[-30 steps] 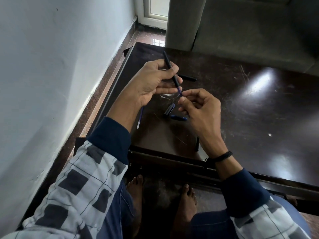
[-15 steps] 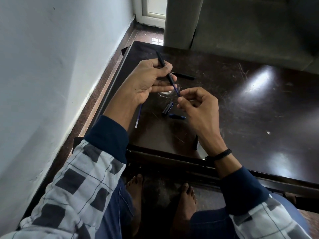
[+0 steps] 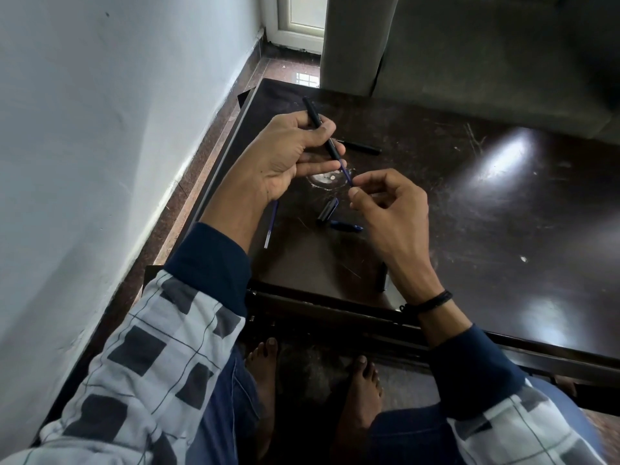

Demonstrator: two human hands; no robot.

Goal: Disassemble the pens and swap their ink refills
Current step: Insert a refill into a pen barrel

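My left hand (image 3: 288, 156) grips a black pen barrel (image 3: 320, 129) that points up and away over the dark table (image 3: 469, 213). A blue ink refill (image 3: 345, 172) sticks out of the barrel's lower end. My right hand (image 3: 385, 209) pinches the tip of that refill between thumb and forefinger. On the table lie a second refill (image 3: 271, 226) under my left wrist, a black pen part (image 3: 360, 147) beyond my hands, a grey cap (image 3: 328, 209) and a blue piece (image 3: 347, 226).
A white wall (image 3: 100, 129) runs close along the left. A grey sofa (image 3: 486, 55) stands behind the table. Another small black part (image 3: 381, 276) lies near the table's front edge by my right wrist. My bare feet (image 3: 265, 370) rest below the table.
The exposed length of blue refill between my hands has grown a little. Both hands stayed nearly in place.
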